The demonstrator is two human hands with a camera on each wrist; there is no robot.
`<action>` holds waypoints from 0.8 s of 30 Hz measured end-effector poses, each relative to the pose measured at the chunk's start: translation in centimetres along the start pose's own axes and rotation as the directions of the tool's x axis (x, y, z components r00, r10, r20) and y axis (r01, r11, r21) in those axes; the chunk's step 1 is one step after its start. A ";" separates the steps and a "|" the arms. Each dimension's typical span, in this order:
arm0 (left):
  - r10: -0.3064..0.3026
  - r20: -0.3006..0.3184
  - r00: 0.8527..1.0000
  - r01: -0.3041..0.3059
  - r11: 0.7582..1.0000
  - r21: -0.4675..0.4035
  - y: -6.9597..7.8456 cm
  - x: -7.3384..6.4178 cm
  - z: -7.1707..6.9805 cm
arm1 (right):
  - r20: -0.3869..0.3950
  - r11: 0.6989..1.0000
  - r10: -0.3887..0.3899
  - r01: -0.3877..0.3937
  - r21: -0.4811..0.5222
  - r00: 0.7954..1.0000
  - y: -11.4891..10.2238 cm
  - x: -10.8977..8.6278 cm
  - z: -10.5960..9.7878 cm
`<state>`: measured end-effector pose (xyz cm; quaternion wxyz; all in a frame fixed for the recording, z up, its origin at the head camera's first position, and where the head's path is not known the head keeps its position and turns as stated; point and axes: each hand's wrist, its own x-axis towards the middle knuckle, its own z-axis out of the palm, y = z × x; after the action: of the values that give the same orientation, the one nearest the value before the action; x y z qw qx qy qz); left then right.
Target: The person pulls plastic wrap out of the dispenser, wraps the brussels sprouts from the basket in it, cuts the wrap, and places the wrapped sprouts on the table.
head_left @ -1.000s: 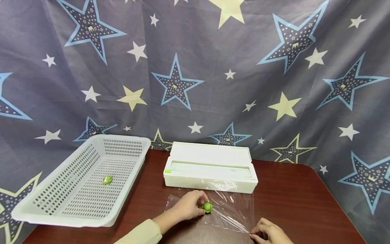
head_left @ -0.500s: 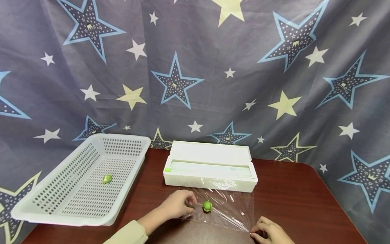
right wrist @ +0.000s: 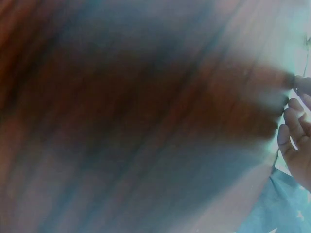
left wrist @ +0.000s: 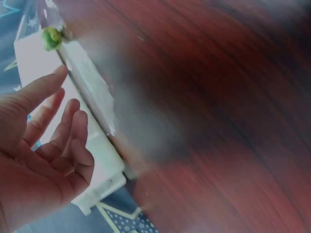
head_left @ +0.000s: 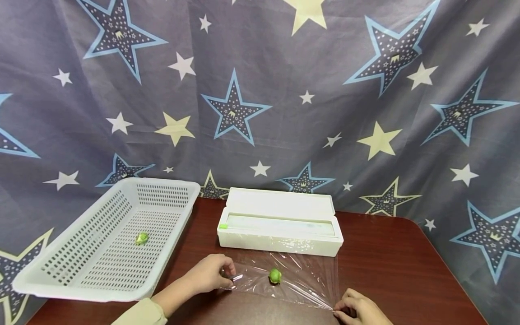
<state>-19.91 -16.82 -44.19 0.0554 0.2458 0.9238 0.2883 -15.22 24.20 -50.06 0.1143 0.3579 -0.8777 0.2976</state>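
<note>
A sheet of cling film [head_left: 296, 289] stretches over the table from the front of the white dispenser box [head_left: 280, 241]. On it sits a Brussels sprout [head_left: 275, 276], also in the left wrist view as a green sprout [left wrist: 51, 39]. My left hand [head_left: 212, 273] is at the film's left front corner; in the left wrist view the hand [left wrist: 53, 141] has loosely bent fingers with thumb and forefinger apart. My right hand [head_left: 360, 308] pinches the film's right front corner. The right wrist view shows only part of that hand [right wrist: 297, 141] at the edge.
A white perforated basket [head_left: 170, 253] stands on the left, with another Brussels sprout [head_left: 141, 238] inside. The box's lid [head_left: 280, 203] is raised at the back. Behind the brown table [head_left: 406, 266] hangs a star-patterned cloth [head_left: 260, 90].
My left hand has let go of the Brussels sprout, leaving it on the film, and moved left to the film's left corner. The right hand has stayed at its corner.
</note>
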 end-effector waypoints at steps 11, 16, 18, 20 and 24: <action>0.011 -0.008 1.000 -0.009 0.987 0.161 -1.5 -2.1 -0.2 | 0.037 1.000 0.015 -0.016 0.019 0.999 0.1 0.1 -0.2; 0.046 -0.025 0.999 -0.040 0.976 0.213 -1.5 -2.3 0.0 | 0.046 0.999 0.023 -0.025 0.036 0.999 0.0 0.1 -0.2; 0.064 -0.031 0.997 -0.055 0.971 0.232 -1.5 -2.3 0.0 | 0.041 0.999 0.022 -0.023 0.032 0.999 0.0 0.1 -0.2; 0.079 -0.038 0.996 -0.067 0.966 0.248 -1.6 -2.3 0.0 | 0.034 0.999 0.023 -0.024 0.026 0.999 0.0 0.0 -0.1; 0.119 -0.049 0.992 -0.099 0.949 0.298 -1.7 -2.2 0.2 | 0.024 0.999 0.030 -0.030 0.014 0.999 -0.1 0.0 -0.1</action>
<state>-18.64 -19.02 -45.42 -0.0287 0.2921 0.9428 0.1580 -15.19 24.24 -49.95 0.0969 0.3491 -0.8820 0.3012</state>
